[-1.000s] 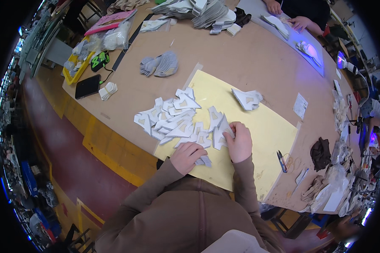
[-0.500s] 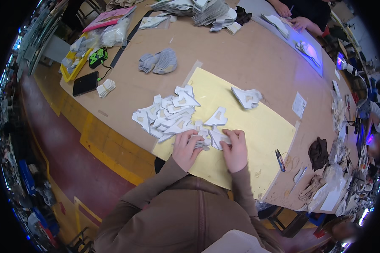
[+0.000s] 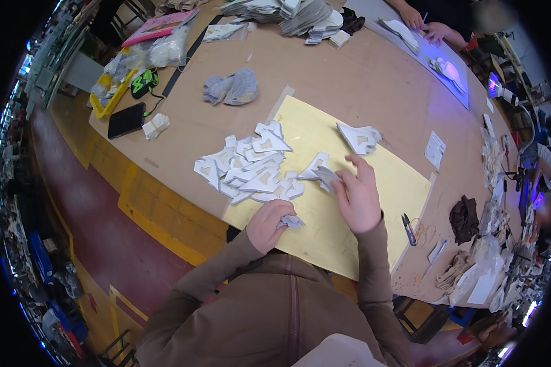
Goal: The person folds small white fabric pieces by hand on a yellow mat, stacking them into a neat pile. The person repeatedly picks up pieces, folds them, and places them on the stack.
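Observation:
My left hand [image 3: 268, 225] is closed round a small bunch of grey-white cut pieces [image 3: 292, 222] near the front edge of the yellow sheet [image 3: 324, 244]. Between the fingers and thumb of my right hand [image 3: 361, 199] is a white-grey cut piece [image 3: 326, 178], tilted up off the sheet. It is close beside another white piece [image 3: 312, 166] lying there. To the left, a loose pile of white angular pieces [image 3: 242, 165] with cut-out openings spreads over the sheet's edge. A small stack of similar pieces [image 3: 358, 139] sits farther back, beyond my right hand.
A grey bundle of pieces [image 3: 231, 87] lies behind the pile. At the left are a phone [image 3: 127, 120] and a yellow basket [image 3: 107, 101]. Snips [image 3: 408, 229] and dark cloth [image 3: 464, 219] lie at the right. A co-worker's hands [image 3: 425, 27] work at the far right.
My left hand has pulled slightly nearer to me with its bunch. My right hand has moved right and away from my left, lifting a piece.

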Demonstrator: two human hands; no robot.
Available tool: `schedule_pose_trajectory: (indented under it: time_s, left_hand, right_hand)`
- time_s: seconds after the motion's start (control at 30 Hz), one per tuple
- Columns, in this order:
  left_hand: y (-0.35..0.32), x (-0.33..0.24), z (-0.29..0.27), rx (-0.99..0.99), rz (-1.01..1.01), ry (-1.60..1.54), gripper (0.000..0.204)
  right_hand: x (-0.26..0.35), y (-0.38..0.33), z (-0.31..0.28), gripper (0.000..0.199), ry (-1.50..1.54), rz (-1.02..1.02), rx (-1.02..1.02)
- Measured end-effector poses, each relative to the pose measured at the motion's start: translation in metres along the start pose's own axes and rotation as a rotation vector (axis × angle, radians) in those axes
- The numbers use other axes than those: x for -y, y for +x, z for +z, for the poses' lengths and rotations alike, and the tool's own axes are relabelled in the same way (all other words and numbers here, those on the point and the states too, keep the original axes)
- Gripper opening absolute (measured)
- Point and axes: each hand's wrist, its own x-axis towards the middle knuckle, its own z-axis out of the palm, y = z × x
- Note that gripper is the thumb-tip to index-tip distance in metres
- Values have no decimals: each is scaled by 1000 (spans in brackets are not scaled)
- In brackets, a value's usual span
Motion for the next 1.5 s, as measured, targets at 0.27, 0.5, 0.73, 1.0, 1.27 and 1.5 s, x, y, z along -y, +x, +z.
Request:
schedule_pose_trajectory:
  time_s: [0.27, 0.5, 0.73, 1.0, 1.27, 1.5]
  left_hand:
    - [-4, -13, -23, -50, -250, 37, 31]
    - [-13, 3, -73, -224, -317, -302, 26]
    - [38, 0, -102, -35, -167, -174, 24]
    - [38, 26, -58, -20, -119, 392, 42]
    - [33, 24, -53, -49, -132, 444, 49]
    - [20, 48, -46, -78, -81, 247, 39]
  right_hand:
    - [-10, 20, 41, 30, 428, 141, 210]
    - [9, 9, 7, 38, 605, 249, 67]
    - [40, -16, 78, 44, 411, 91, 155]
    - [53, -39, 78, 64, 547, 211, 146]
    - [30, -36, 52, 38, 695, 298, 25]
    - [-3, -33, 23, 23, 791, 354, -265]
